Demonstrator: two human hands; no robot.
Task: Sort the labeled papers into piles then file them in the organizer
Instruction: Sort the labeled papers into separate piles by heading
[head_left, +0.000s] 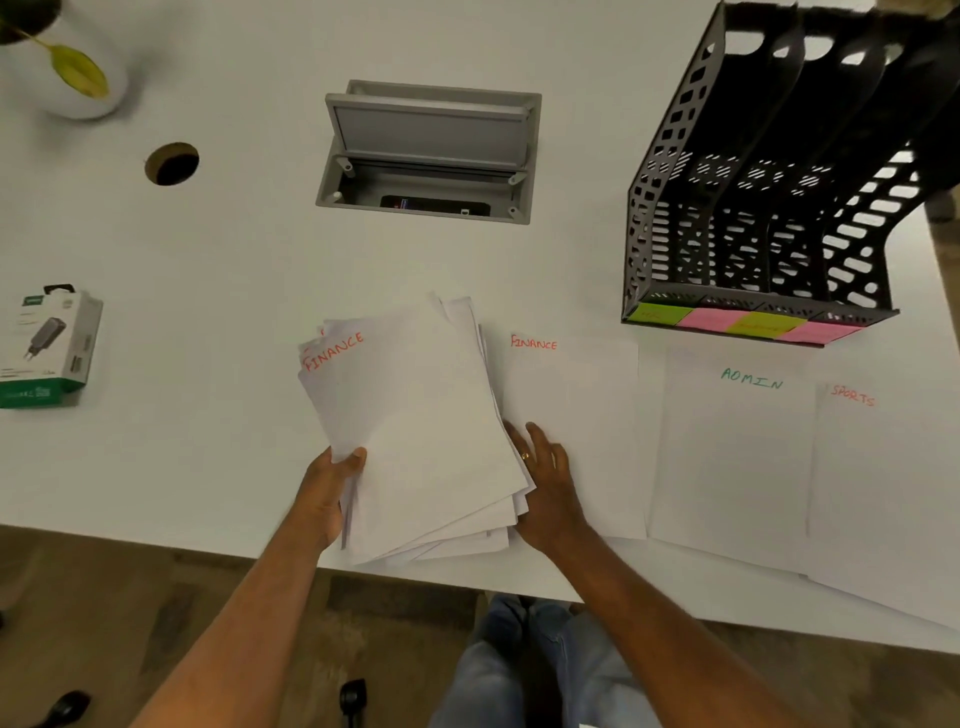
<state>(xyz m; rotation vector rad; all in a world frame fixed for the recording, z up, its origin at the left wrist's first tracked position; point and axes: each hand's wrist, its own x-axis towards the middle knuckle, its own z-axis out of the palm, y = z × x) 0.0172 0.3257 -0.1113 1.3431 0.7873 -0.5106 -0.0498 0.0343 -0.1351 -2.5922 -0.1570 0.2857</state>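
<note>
My left hand (332, 483) grips the lower left edge of a fanned stack of white papers (421, 431); its top sheet reads FINANCE in red. My right hand (545, 483) lies at the stack's right edge with fingers spread and fairly straight, resting on a flat sheet labeled FINANCE (576, 415). Further right on the table lie a sheet marked ADMIN (732, 452) in green and a sheet marked SPORTS (878, 483) in red. A black mesh organizer (753, 218) with several slots stands at the back right, with green and pink sticky labels along its front lip.
A grey cable box with its lid raised (428, 150) is set into the white table (208, 260). A round cable hole (172, 163) and a white plant pot (78, 67) are at the back left. A boxed charger (49, 345) lies at the left. The table's front edge runs below my hands.
</note>
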